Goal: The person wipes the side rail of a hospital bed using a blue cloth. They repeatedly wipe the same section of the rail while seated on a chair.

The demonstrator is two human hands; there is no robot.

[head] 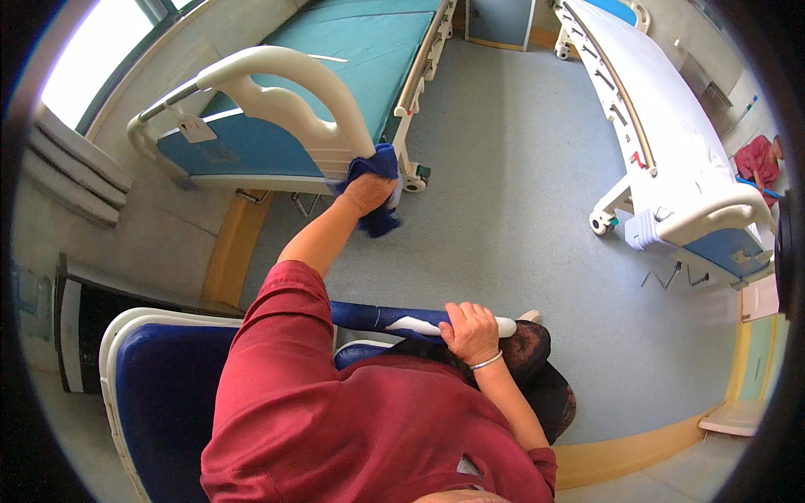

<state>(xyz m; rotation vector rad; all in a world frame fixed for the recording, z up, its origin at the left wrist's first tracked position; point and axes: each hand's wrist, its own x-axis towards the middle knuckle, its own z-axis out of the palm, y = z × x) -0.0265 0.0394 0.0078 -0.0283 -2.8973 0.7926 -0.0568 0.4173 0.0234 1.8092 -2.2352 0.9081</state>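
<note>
My left hand (371,193) grips a dark blue cloth (380,165) against the lower right corner of a hospital bed's end board (270,148). The board is cream plastic with a blue panel; part of the cloth hangs below my hand. My right hand (470,332), with a bracelet at the wrist, is closed around the white and blue armrest (418,319) of a padded chair in front of my body. My palm hides part of the armrest. A tag (197,129) hangs from the bed end, and a thin white strip (328,58) lies on the green mattress (377,41).
A blue padded chair back (170,402) stands at my left. Across the grey floor (490,188) is a second bed with a white sheet (666,82) and a side rail (619,88). Another person (755,160) in red is at the far right. A cabinet (500,22) stands at the far end.
</note>
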